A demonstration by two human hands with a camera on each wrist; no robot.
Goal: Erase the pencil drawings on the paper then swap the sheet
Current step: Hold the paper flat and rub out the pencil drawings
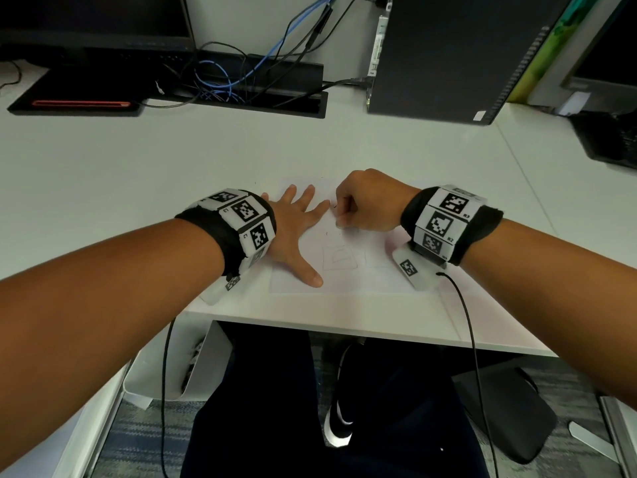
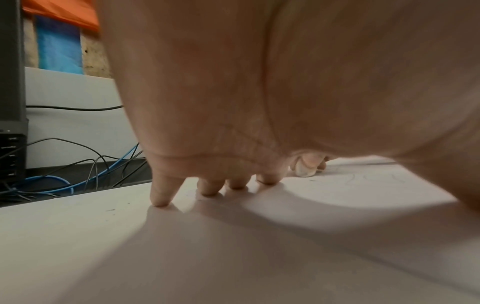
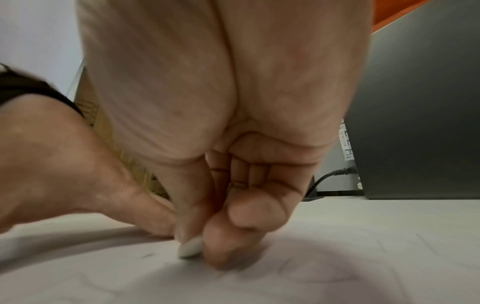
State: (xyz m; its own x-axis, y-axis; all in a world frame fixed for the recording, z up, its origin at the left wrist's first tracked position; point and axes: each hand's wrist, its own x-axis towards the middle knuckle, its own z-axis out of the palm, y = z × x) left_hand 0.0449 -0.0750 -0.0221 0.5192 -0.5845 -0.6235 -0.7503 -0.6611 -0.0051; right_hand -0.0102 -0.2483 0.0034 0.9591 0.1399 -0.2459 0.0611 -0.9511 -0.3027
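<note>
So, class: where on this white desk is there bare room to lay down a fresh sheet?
Bare white desk lies left of the left hand, up to the black monitor base. It is crowded on the white paper sheet, where the right hand pinches a white eraser.

Only a few small labels can be read. On the white marker panels of the black band around the right wrist (image 1: pixel 448 222), small black characters stand beside the square black-and-white code patterns: "R3" at the corner of the upper panel and "R2" at the corner of the middle one. A third label on the lowest panel is too small to tell. On the same kind of black band with white panels around the left wrist (image 1: pixel 241 229), tiny characters stand beside the patterns, but they are too blurred to read.
</note>
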